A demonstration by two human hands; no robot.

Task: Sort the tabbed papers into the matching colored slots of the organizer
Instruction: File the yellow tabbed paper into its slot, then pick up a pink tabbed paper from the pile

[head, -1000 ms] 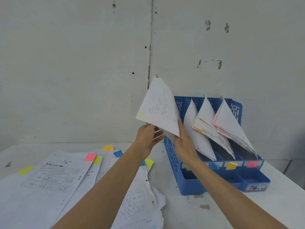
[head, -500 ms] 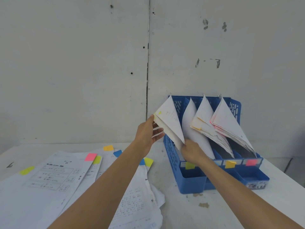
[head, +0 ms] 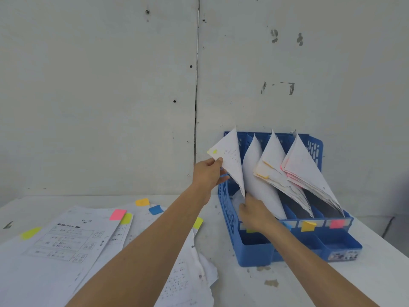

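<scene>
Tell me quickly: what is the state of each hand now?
Left hand: pinches the yellow-tabbed paper.
Right hand: at that paper's lower corner, grip cannot be told.

a: what colour was the organizer [head: 228,209]?
b: blue, with a slotted grid pattern. it had an orange label [head: 308,226] and a pink label [head: 336,223].
a: and the leftmost paper [head: 231,165]?
b: white, with a yellow tab [head: 214,151].

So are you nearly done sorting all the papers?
Partway. An orange-tabbed paper stack and a pink-tabbed paper stack already stand in the blue plastic organizer. The left hand pinches a yellow-tabbed white sheet partly in the leftmost slot, the right hand at its bottom corner. Many loose tabbed papers wait on the white table.
</scene>
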